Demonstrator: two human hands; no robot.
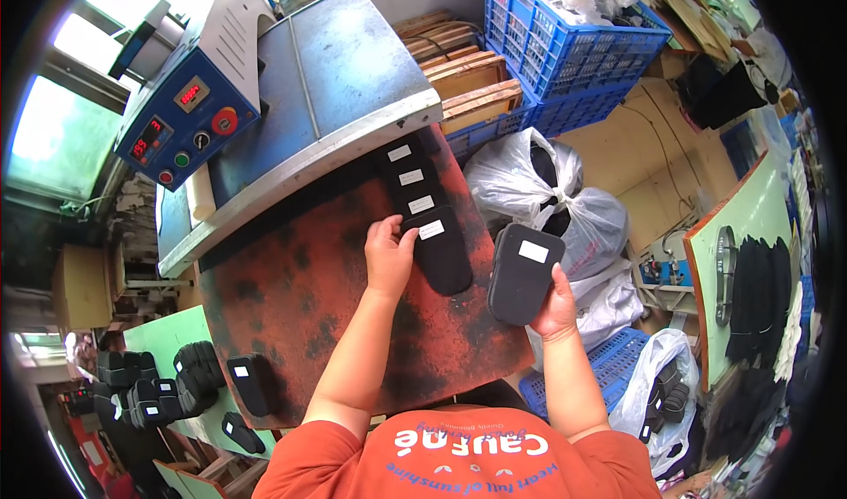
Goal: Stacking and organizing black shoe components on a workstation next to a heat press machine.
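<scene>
Two hands, left hand [389, 256] fingers pressing black insole [438, 250] flat, right hand [556, 305] fingers gripping another insole [523, 272]

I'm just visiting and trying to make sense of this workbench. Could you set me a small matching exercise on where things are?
Things:
1. left hand
2. right hand
3. blue crates
4. control panel

Places:
A. far right, beyond the bench
B. on the machine at far left
C. resting on a black pad lying on the red bench
D. holding a black pad off the bench's right edge

Pairs: 1-C, 2-D, 3-A, 4-B
</scene>
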